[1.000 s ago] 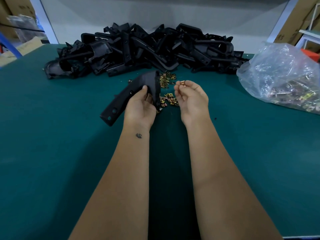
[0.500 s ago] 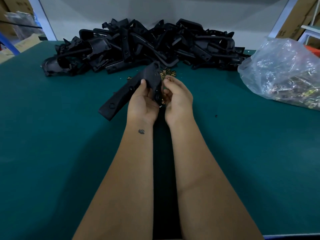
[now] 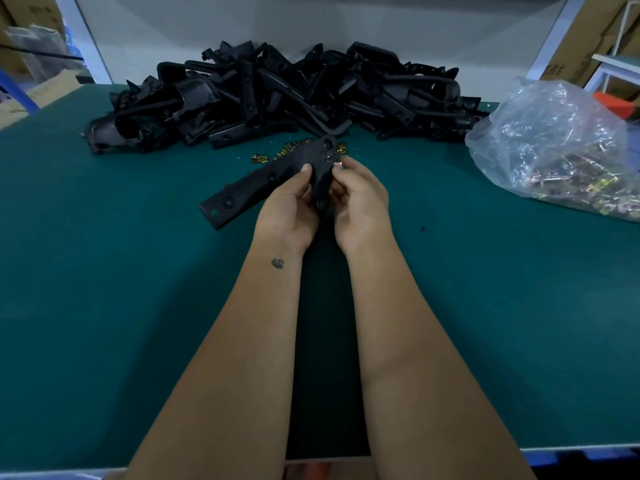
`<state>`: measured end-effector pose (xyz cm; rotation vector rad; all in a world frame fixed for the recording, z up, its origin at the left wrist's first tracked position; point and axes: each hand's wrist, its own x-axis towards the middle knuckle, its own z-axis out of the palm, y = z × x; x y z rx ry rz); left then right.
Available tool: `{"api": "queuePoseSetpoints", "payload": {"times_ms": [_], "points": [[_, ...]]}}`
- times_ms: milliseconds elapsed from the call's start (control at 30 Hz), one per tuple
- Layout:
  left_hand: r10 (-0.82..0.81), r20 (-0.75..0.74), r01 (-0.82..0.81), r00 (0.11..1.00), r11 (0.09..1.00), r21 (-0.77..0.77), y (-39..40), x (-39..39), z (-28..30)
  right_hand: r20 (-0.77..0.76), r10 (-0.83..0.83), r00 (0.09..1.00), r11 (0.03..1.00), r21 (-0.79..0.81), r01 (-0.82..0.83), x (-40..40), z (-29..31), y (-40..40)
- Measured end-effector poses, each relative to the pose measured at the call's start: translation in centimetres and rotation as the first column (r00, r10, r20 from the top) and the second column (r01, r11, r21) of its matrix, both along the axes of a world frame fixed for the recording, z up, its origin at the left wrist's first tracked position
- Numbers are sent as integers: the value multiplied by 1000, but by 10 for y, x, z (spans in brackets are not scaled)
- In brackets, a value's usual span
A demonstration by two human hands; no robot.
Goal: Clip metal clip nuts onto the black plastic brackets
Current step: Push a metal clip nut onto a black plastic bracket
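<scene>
Black plastic bracket (image 3: 273,178) sits gripped in the left hand (image 3: 289,209) above the green mat (image 3: 104,306). Beside it, the right hand (image 3: 362,202) pinches a clip nut (image 3: 338,164) at the bracket's edge. Best to square it, then push fully home.

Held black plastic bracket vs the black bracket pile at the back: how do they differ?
The held black plastic bracket is single, gripped by the left hand; the black bracket pile lies tangled and untouched on the green table. The held bracket has a small metal clip nut pinched against its edge by the right hand; no clips show on the pile. Both are matte black plastic.
</scene>
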<state>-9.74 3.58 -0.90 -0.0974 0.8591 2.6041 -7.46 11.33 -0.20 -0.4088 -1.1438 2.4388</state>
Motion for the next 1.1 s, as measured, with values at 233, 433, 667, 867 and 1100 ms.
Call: {"api": "queuePoseSetpoints", "payload": {"times_ms": [233,433,667,867,1100], "points": [[10,42,-12,999,999,49,-2,1,3,-36,42,998,999,-4,-42,0,0,1],[14,82,-21,997,996,92,-3,2,4,-51,40,998,999,-3,-41,1,0,0],[22,94,-32,995,994,104,-4,0,3,-49,38,998,997,65,-35,3,3,-2],[15,95,-26,995,993,116,-4,1,2,-31,14,999,992,124,-10,3,2,-6],[46,105,-56,993,993,101,-6,-5,0,61,-100,993,957,279,79,2,-2,3]]}}
